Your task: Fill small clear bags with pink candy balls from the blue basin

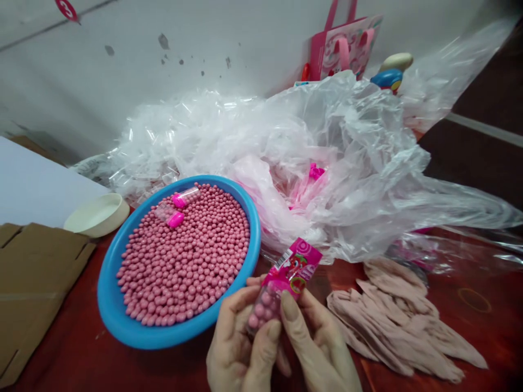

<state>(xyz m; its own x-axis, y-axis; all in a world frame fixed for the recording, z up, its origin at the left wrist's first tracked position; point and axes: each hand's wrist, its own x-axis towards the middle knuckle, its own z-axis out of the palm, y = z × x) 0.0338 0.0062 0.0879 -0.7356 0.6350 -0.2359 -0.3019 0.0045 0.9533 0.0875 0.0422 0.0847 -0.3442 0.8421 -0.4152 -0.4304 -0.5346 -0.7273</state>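
L hand (241,337) pinches lower end of a clear tube (265,309), thumb in front, fingers curled round behind. R hand (321,343) pinches same tube higher up, thumb on front near the label, fingers behind. Tube tilted, approx. diag., label end up and to the right; pink balls visible thru the wall. Label (300,264) = bright pink w/ barcode and a red cartoon fruit.

Tube held just beside R rim of blue basin (254,234), above the red surface (77,348). Basin holds many small pink balls (192,261); two more tubes w/ pink caps lie on top, upper one (188,196) and lower one (168,214), near far L side.

R of hands: crumpled beige cloth (400,318) on surface. L of basin: white bowl (98,215), then flattened cardboard (36,294). Behind basin: heap of clear plastic wrappers (175,130); to its R, large plastic bag (368,158), crumpled, bright pink bits inside, exact type unclear. Farther back: pink gift bag (347,49) and blue toy (387,79) near wall (229,32).
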